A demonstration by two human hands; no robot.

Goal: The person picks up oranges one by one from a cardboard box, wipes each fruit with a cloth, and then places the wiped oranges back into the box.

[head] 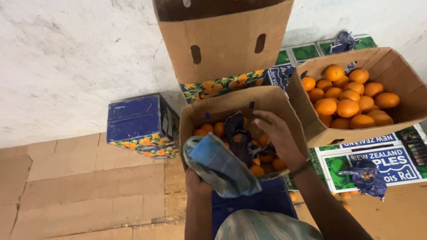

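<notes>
My left hand (197, 181) grips a bunched blue and grey cloth (220, 165) just in front of an open cardboard box (222, 106) of oranges (212, 129). My right hand (278, 135) reaches down into that box, fingers spread over the fruit and next to a dark blue crumpled wrapper (238, 133) lying on the oranges. I cannot tell whether the right hand holds anything. The box rests on a blue crate (267, 200) near my lap.
A second open cardboard box (311, 120), tilted and full of oranges (347, 100), stands at the right on green printed cartons (378, 162). A tall carton (222, 40) stands behind. A blue printed box (138, 124) sits left by the white wall. Flattened cardboard covers the floor.
</notes>
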